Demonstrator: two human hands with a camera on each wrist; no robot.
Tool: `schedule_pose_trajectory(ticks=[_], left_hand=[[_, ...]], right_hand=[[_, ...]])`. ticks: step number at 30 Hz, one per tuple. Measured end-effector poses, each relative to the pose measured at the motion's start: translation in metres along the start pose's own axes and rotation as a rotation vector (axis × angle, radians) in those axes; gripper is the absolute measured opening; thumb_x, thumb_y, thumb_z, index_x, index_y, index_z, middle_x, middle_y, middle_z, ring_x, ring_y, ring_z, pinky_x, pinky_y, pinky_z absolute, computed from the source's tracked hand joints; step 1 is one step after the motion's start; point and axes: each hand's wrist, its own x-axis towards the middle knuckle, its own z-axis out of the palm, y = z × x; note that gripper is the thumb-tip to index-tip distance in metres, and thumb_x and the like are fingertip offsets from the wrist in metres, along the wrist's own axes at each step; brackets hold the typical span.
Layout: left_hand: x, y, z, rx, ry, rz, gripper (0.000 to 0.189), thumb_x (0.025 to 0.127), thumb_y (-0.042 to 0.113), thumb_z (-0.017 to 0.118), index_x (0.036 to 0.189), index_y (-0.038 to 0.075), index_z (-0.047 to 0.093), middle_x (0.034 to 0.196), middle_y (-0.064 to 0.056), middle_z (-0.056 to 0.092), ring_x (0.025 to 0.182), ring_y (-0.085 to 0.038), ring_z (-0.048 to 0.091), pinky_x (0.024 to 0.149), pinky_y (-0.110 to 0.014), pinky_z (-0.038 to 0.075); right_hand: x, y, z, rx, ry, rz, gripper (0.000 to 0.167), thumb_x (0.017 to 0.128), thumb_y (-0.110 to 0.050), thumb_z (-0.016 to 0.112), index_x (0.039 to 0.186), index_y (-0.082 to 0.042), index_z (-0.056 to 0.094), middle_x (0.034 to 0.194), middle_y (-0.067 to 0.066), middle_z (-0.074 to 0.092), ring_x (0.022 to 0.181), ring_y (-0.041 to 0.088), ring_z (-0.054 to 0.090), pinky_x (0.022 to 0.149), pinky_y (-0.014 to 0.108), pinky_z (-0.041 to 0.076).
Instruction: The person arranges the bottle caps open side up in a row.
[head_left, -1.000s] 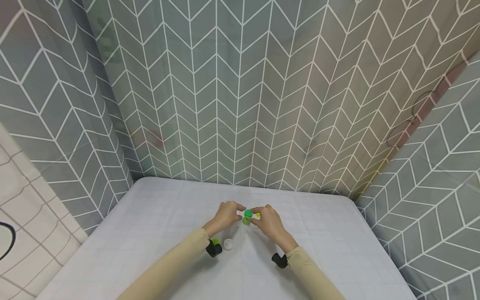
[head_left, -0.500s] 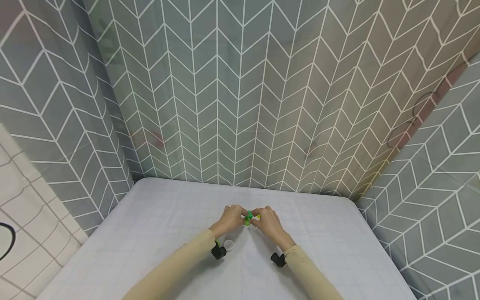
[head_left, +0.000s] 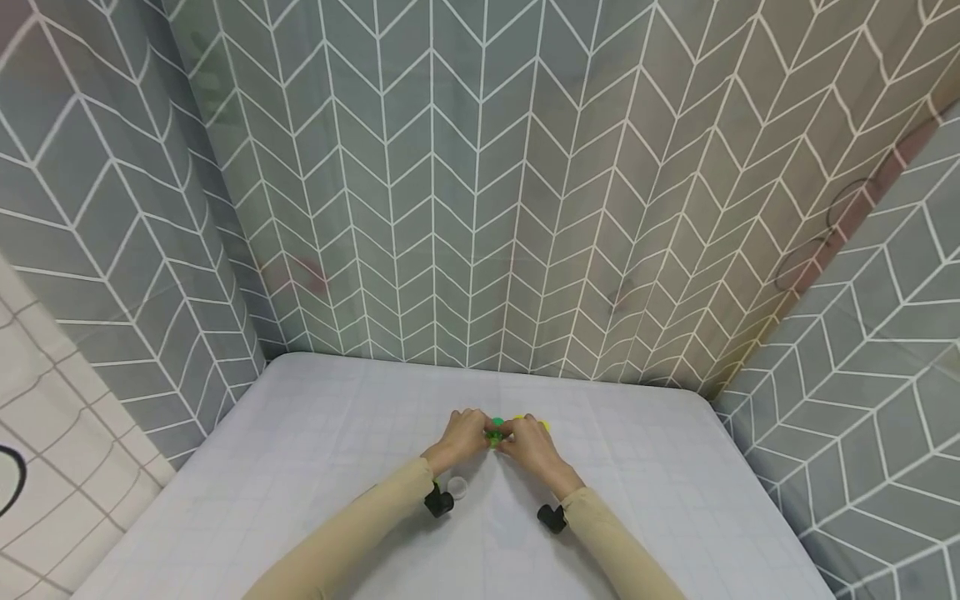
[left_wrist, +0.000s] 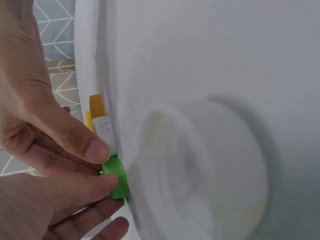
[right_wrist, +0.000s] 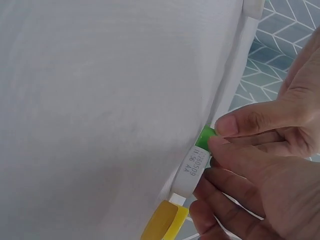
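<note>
Low in the centre, the left hand (head_left: 463, 433) and right hand (head_left: 532, 448) together pinch the green cap (left_wrist: 118, 171), seemingly aligning it, the next move probably requiring gentle release.

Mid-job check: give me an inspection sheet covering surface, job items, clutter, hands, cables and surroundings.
Surface: white table cover, rounded far corners.
Job items: green bottle cap, partly covered by fingers; printed white cap next to it; yellow cap farther right.
Clutter: white cap near the left wrist; a green item there, mostly hidden.
Hands: left hand and right hand pinch at the green bottle cap; contact partly hidden.
Cables: none certain; a dark curve at the left edge is unidentifiable.
Surroundings: grey chevron-patterned curtain.
</note>
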Motion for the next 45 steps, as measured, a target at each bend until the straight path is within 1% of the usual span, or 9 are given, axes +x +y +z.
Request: schedule_pose_trajectory(ticks=[5, 11, 13, 19, 24, 28, 32, 40, 45], left_hand=[[-0.001, -0.0015, -0.0008, 0.016, 0.007, 0.012, 0.015, 0.075, 0.004, 0.077, 0.088, 0.01, 0.079, 0.085, -0.002, 0.076, 0.075, -0.016, 0.067, 0.071, -0.035, 0.037], [0.0001, -0.0039, 0.0003, 0.007, -0.002, 0.012, 0.007, 0.073, 0.003, 0.077, 0.074, 0.011, 0.077, 0.068, 0.002, 0.072, 0.061, -0.008, 0.053, 0.069, -0.033, 0.034], [0.0005, -0.0047, 0.0016, 0.013, -0.004, 0.011, 0.007, 0.073, 0.004, 0.077, 0.074, 0.01, 0.077, 0.066, 0.002, 0.071, 0.061, -0.008, 0.052, 0.068, -0.033, 0.035], [0.0005, -0.0048, 0.0027, 0.013, -0.005, -0.013, 0.012, 0.072, 0.006, 0.08, 0.083, 0.007, 0.077, 0.075, -0.002, 0.073, 0.069, -0.013, 0.059, 0.068, -0.033, 0.036], [0.0001, -0.0031, 0.0022, 0.018, -0.009, -0.032, 0.016, 0.071, 0.008, 0.081, 0.086, 0.007, 0.077, 0.078, -0.002, 0.073, 0.073, -0.015, 0.061, 0.07, -0.034, 0.038], [-0.001, -0.0029, 0.0034, 0.028, -0.003, -0.029, 0.016, 0.072, 0.008, 0.081, 0.087, 0.007, 0.076, 0.081, -0.002, 0.073, 0.076, -0.017, 0.063, 0.072, -0.037, 0.041], [-0.002, -0.0021, 0.0035, 0.029, 0.008, -0.02, 0.014, 0.072, 0.008, 0.081, 0.085, 0.007, 0.076, 0.079, -0.002, 0.073, 0.075, -0.017, 0.063, 0.07, -0.036, 0.042], [-0.0039, -0.0011, 0.0013, 0.002, 0.018, -0.024, 0.013, 0.072, 0.007, 0.08, 0.085, 0.006, 0.076, 0.071, 0.0, 0.07, 0.067, -0.012, 0.058, 0.068, -0.032, 0.04], [-0.0069, 0.0003, -0.0017, -0.044, 0.024, -0.016, 0.013, 0.075, 0.006, 0.079, 0.087, 0.005, 0.076, 0.078, -0.003, 0.074, 0.074, -0.015, 0.067, 0.072, -0.031, 0.05]], right_hand=[[0.0024, -0.0017, 0.001, -0.007, -0.018, -0.01, 0.022, 0.076, -0.012, 0.079, 0.096, -0.006, 0.076, 0.093, 0.008, 0.075, 0.078, 0.017, 0.056, 0.067, 0.029, 0.046], [0.0023, -0.001, 0.001, -0.003, -0.011, -0.029, 0.021, 0.074, -0.009, 0.08, 0.094, -0.005, 0.076, 0.093, 0.007, 0.075, 0.079, 0.019, 0.058, 0.069, 0.031, 0.047], [0.0023, -0.0005, 0.0018, -0.013, -0.003, -0.038, 0.021, 0.073, -0.009, 0.08, 0.093, -0.005, 0.076, 0.092, 0.007, 0.075, 0.078, 0.019, 0.059, 0.068, 0.031, 0.047], [0.0036, -0.0025, 0.0032, -0.033, -0.011, -0.026, 0.022, 0.073, -0.009, 0.08, 0.093, -0.004, 0.076, 0.09, 0.007, 0.074, 0.08, 0.02, 0.059, 0.071, 0.034, 0.047], [0.0036, -0.0056, 0.0031, -0.045, -0.042, -0.014, 0.024, 0.072, -0.007, 0.08, 0.096, -0.004, 0.076, 0.087, 0.007, 0.072, 0.08, 0.02, 0.058, 0.074, 0.038, 0.044], [0.0028, -0.0062, 0.0036, -0.053, -0.046, -0.013, 0.025, 0.073, -0.008, 0.08, 0.097, -0.005, 0.076, 0.087, 0.007, 0.071, 0.078, 0.019, 0.055, 0.072, 0.037, 0.04], [0.0024, -0.0052, 0.0044, -0.063, -0.038, -0.024, 0.024, 0.073, -0.008, 0.08, 0.097, -0.005, 0.076, 0.086, 0.007, 0.071, 0.076, 0.018, 0.054, 0.07, 0.036, 0.039], [0.0015, -0.006, 0.0041, -0.045, -0.038, -0.011, 0.025, 0.074, -0.008, 0.079, 0.099, -0.005, 0.076, 0.091, 0.008, 0.073, 0.08, 0.019, 0.055, 0.076, 0.038, 0.042], [0.001, -0.0075, 0.0014, -0.041, -0.035, -0.018, 0.025, 0.076, -0.006, 0.077, 0.101, -0.004, 0.075, 0.091, 0.01, 0.072, 0.082, 0.02, 0.056, 0.074, 0.036, 0.043]])
